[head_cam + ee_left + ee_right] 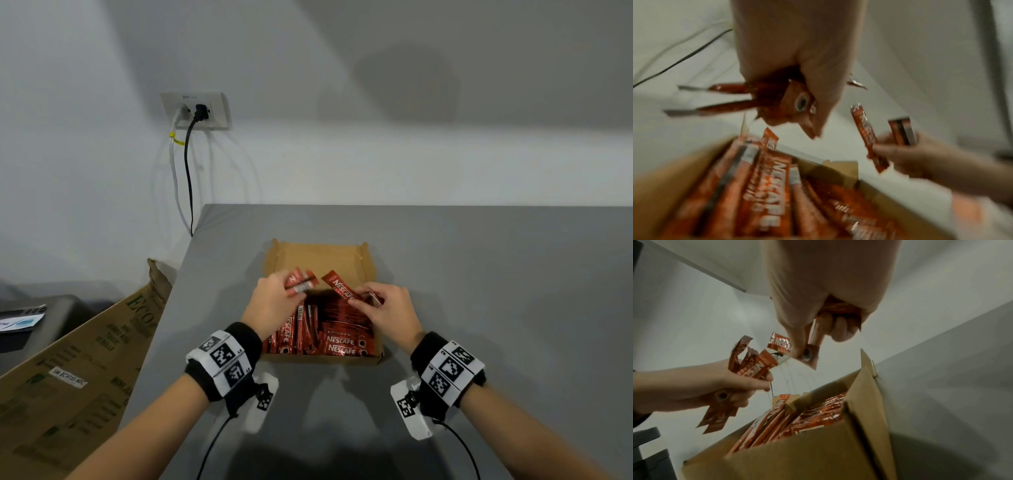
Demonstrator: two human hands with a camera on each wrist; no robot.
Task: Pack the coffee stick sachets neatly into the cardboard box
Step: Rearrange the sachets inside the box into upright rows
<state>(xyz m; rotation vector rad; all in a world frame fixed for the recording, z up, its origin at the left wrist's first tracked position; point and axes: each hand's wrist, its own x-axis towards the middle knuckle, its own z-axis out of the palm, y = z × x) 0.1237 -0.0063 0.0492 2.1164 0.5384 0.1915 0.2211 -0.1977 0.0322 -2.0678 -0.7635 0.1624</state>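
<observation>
An open cardboard box (318, 255) sits on the grey table, its near part filled with several red coffee stick sachets (337, 337). My left hand (274, 301) hovers over the box's left side and grips a small bunch of sachets (301, 282). In the left wrist view that bunch (774, 104) sticks out of my fist. My right hand (387, 308) is above the box's right side and pinches a sachet (340, 287) that points up and left. The right wrist view shows that sachet (809, 353) between thumb and fingers, above the box (869, 402).
The grey table (479, 291) runs to the wall behind and to its left edge. A large printed cardboard sheet (78, 359) leans at the table's left. A wall socket (197, 109) with cables hangs above. Dark furniture (30, 318) stands far left.
</observation>
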